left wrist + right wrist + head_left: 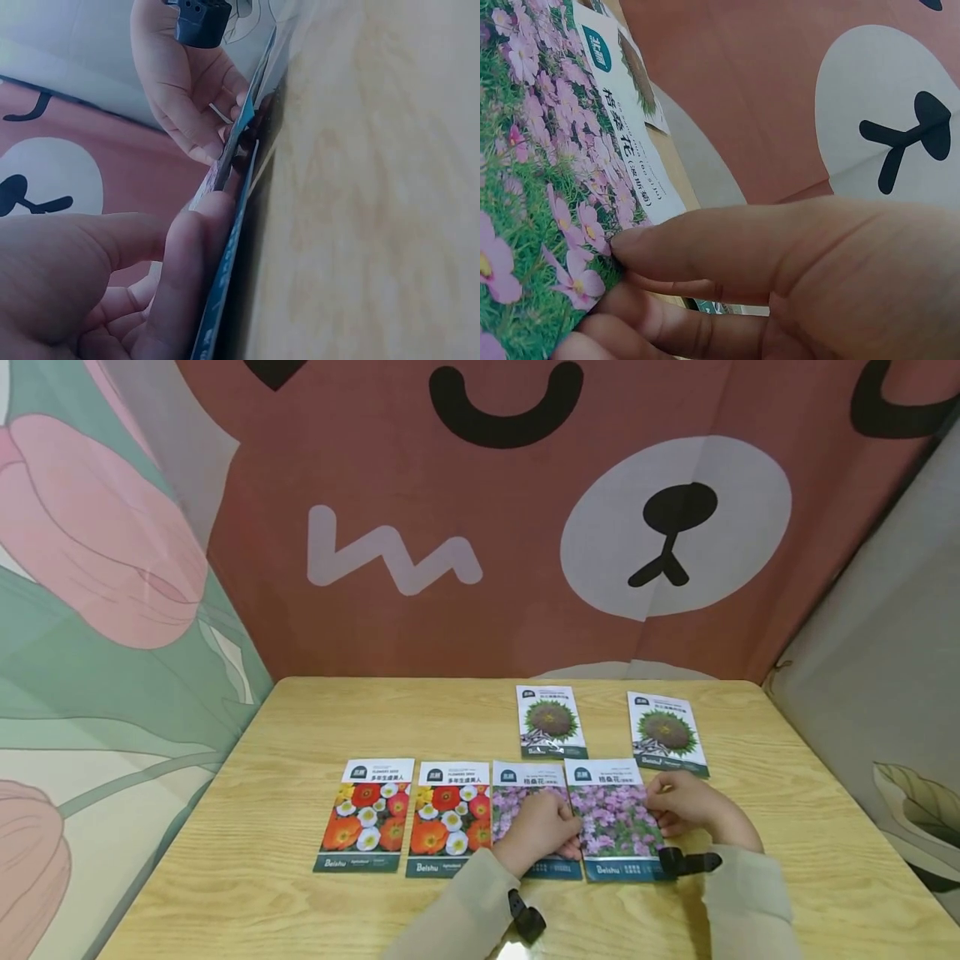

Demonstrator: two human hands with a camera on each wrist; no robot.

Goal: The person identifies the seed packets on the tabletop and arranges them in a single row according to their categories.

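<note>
A seed packet with pink-purple flowers (pixel 611 818) lies at the right end of the front row, slightly raised over the table. My right hand (pixel 693 810) pinches its right edge, thumb on the printed face and fingers behind, as the right wrist view shows. At its left edge, the curled fingers of my left hand (pixel 542 831) grip it. Beneath that hand is a second pink-purple flower packet (pixel 517 793), partly covered. In the left wrist view, my left hand (pixel 165 277) is close to the packet's edge, with my right hand (pixel 184 97) beyond.
Two poppy seed packets (pixel 365 827) (pixel 450 827) continue the front row to the left. Behind stand apart two packets with a sunflower head picture, one left (pixel 551 718) and one right (pixel 667 731). The wooden table (pixel 300 918) meets a printed bear curtain (pixel 487 635) at its back edge.
</note>
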